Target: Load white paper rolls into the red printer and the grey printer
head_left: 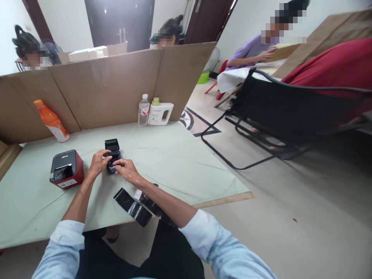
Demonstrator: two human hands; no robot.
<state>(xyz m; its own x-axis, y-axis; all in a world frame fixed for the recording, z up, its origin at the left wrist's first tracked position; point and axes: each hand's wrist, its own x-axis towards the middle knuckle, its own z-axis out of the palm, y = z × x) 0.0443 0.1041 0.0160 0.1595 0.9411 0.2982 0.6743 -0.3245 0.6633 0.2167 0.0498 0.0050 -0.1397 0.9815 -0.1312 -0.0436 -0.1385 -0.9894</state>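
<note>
A small black device (112, 167) with a hinged lid (112, 145) stands on the table, its lid raised at the back. From the left, my left hand (99, 161) has its fingers curled over the device, thumb and fingertips at its dark inner part. My right hand (126, 169) pinches at the device's front right side; anything thin between those fingertips is too small to make out. Below my right forearm lies a glossy black strip (133, 206), flat and partly folded. A further dark strip beside it is partly hidden by the forearm.
A red and black box-shaped machine (67, 169) stands left of my hands. Along the cardboard partition (107, 89) are an orange-capped bottle (52, 121), a clear water bottle (143, 110) and a white handled jug (158, 113). A black folding chair (279, 104) and several other people are beyond the table.
</note>
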